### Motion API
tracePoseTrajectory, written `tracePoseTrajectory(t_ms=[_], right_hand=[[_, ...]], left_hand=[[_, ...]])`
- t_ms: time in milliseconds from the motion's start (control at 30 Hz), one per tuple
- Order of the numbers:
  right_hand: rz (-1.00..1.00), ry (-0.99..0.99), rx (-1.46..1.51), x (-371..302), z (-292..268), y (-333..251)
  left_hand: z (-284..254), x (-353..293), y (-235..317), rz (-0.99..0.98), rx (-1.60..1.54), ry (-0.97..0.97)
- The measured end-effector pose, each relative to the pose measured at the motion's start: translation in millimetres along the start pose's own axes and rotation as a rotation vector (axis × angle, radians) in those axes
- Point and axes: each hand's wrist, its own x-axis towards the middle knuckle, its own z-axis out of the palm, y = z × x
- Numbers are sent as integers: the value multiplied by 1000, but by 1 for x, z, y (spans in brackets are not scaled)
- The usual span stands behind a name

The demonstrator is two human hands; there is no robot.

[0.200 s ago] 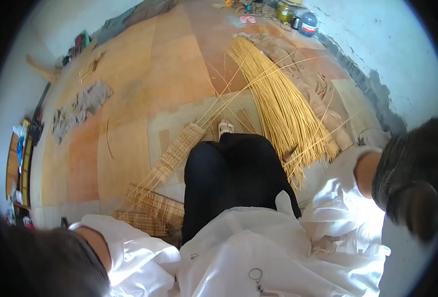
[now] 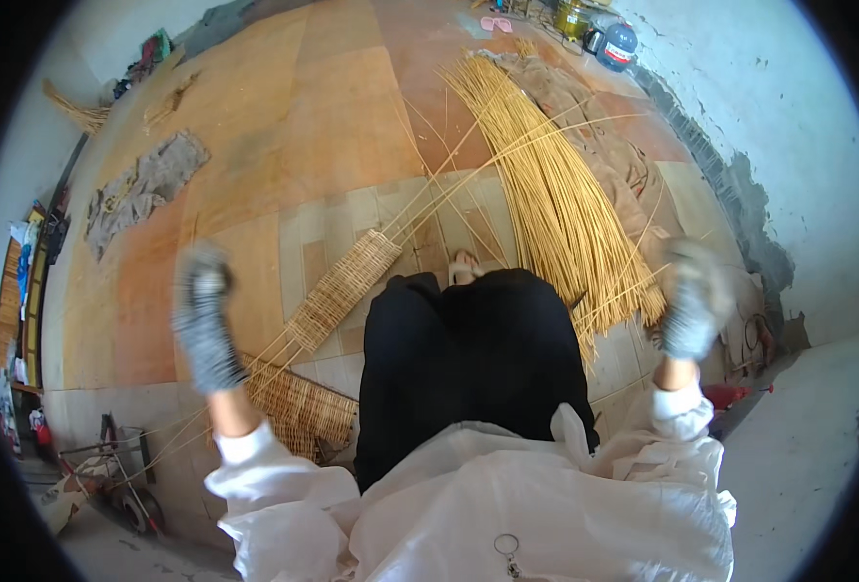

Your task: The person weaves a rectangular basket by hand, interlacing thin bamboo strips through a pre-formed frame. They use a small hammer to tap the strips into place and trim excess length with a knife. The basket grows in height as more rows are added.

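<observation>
My left hand (image 2: pixel 204 320), in a grey knitted glove, is raised on the left above the floor. The closest thing to it is a woven wicker strip (image 2: pixel 344 291) with long loose canes running out of both ends. My right hand (image 2: pixel 695 303), gloved alike, is up on the right, near the butt ends of a large bundle of yellow canes (image 2: pixel 555 184). Motion smears the fingers of both hands, and nothing held can be made out. More woven wicker (image 2: pixel 303 405) lies beside my left thigh.
A brown cloth (image 2: pixel 594 145) lies beneath and beside the canes. A grey rag (image 2: pixel 148 189) is on the boards at left. A wheeled metal frame (image 2: pixel 124 475) stands at lower left. Far back are pink slippers (image 2: pixel 495 23) and a large bottle (image 2: pixel 617 47) by the wall.
Both hands have swung from the lower outer edges of the view, forward and inward to either side of my knees. The view has shifted slightly; the wicker and canes lie as before.
</observation>
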Motion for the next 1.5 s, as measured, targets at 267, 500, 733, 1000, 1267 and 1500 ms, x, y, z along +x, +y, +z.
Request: tracePoseTrajectory(t_ms=[267,500,733,1000,1267,1500], right_hand=[[730,-1238,-427,-300,102,323],[1349,-606,-614,-304,157,296],[1504,-53,-626,-273,177,431],[1366,274,-517,-314,27,495],[1250,611,319,-170,7,362],[466,235,1616,-73,8,196]], left_hand=[[78,-150,-438,-1694,-922,-123],[65,-131,-564,-1899,-606,222],[46,-89,-649,-1593,-593,672],[88,-87,-664,-1440,-871,660],[97,-8,-382,-1122,-1029,143],[131,-60,-84,-658,-912,75]])
